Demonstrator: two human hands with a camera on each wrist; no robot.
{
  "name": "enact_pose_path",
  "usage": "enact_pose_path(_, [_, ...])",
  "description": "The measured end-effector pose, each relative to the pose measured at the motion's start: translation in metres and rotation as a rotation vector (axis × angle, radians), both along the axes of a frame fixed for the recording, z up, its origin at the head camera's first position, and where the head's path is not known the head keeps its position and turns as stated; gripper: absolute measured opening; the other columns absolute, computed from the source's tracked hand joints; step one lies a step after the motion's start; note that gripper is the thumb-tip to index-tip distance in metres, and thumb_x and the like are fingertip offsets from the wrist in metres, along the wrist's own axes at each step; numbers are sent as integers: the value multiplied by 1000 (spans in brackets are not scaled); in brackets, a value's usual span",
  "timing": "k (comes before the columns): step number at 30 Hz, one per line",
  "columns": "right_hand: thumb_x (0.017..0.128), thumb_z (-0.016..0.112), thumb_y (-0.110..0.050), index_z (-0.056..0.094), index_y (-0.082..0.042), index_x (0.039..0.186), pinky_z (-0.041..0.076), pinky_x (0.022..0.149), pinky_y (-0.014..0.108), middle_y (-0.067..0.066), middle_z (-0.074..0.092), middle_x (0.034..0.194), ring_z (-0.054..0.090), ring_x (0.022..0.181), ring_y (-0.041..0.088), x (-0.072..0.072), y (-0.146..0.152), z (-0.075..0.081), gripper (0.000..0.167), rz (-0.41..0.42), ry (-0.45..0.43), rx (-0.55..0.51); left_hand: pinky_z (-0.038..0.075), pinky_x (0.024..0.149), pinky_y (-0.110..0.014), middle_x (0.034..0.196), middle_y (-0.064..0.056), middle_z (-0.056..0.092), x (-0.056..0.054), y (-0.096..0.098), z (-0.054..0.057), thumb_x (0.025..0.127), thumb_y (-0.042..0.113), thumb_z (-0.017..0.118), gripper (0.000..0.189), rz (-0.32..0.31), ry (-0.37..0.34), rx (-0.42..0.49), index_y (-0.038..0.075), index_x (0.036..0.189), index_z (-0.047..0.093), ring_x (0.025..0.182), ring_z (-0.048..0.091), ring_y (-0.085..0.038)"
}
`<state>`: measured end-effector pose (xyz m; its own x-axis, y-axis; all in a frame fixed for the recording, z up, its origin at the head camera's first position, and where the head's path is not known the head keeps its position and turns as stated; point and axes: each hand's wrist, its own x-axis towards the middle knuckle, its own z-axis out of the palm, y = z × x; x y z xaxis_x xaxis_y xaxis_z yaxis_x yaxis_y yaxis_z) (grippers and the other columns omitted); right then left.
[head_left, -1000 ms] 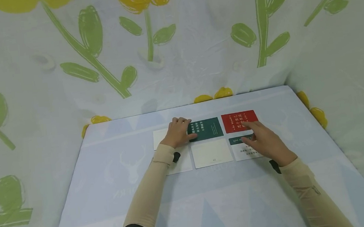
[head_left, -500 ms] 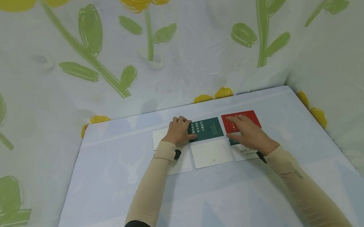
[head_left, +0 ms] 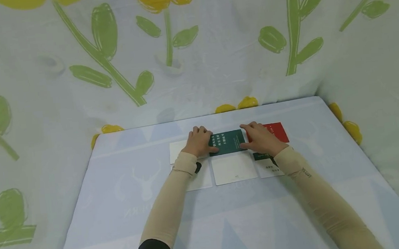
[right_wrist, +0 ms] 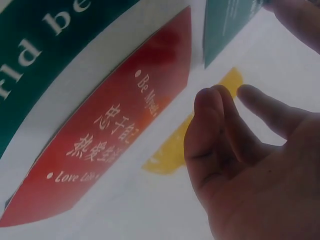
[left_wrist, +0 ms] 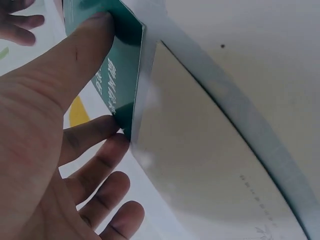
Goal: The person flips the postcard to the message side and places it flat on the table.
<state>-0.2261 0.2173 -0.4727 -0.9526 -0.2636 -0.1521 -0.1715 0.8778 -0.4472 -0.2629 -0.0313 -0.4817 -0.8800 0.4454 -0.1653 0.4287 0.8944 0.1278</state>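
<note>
A green card (head_left: pixel 228 142) with white lettering lies flat in the far row of cards. My left hand (head_left: pixel 198 141) rests at its left end. In the left wrist view the thumb (left_wrist: pixel 100 30) lies on the green card's face, and the index fingertip (left_wrist: pixel 117 122) meets its edge. My right hand (head_left: pixel 260 138) hovers at the card's right end, thumb and fingers spread apart, partly covering the red card (head_left: pixel 277 132). The right wrist view shows the right hand (right_wrist: pixel 250 160) beside the green card (right_wrist: pixel 227 30), with nothing between its fingers.
A white card (head_left: pixel 177 151) lies left of the green one, partly behind my left hand. The near row has a white card (head_left: pixel 201 178), a cream card (head_left: pixel 234 169) and a green-and-white card (head_left: pixel 266 168). Flower-printed curtains surround the table (head_left: pixel 150 217).
My right hand has moved left from above the green-and-white and red cards to the green card's right end. The left hand stays at the card's left end.
</note>
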Motion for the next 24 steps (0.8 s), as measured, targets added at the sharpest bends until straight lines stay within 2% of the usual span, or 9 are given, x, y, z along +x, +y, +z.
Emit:
enact_pose_path(5, [87, 82, -37, 40, -7, 155, 42, 105, 59, 24, 43, 146, 40, 130, 39, -13, -7, -8, 85, -20, -32, 59, 36, 105, -45, 138, -11, 51, -1, 1, 0, 88, 58, 73, 74, -10, 18, -34, 9, 141, 58, 122, 41, -30])
enact_pose_path(11, [83, 85, -39, 38, -7, 156, 42, 105, 59, 24, 42, 147, 39, 131, 40, -20, -15, -13, 92, -17, -43, 134, 37, 104, -44, 137, -11, 52, -2, 3, -2, 86, 61, 72, 75, -20, 31, -80, 9, 139, 59, 122, 42, -30])
enact_pose_path(24, [84, 84, -38, 45, -5, 151, 36, 110, 56, 25, 42, 143, 38, 128, 41, -28, -25, -2, 84, 24, -90, 228, 39, 101, -44, 134, -12, 53, -2, 5, 0, 85, 61, 73, 74, -23, 40, -96, 9, 136, 61, 117, 42, -29])
